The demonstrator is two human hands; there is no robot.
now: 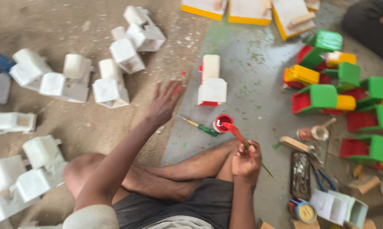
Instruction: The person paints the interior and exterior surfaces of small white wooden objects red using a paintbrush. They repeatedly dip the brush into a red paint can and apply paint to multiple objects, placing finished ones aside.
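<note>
A person sits cross-legged on the floor, the right hand (245, 161) gripping a red-tipped paintbrush (241, 140) beside a small pot of red paint (222, 123). The left hand (164, 104) stretches out, fingers spread, toward a white toy truck (211, 80) edged in red. Unpainted white trucks (111, 80) lie left; green, red and yellow painted trucks (340, 89) crowd the right.

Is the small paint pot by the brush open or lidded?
Open: the paint pot shows red paint inside, no lid on it, with the right hand's brush at it.
</note>
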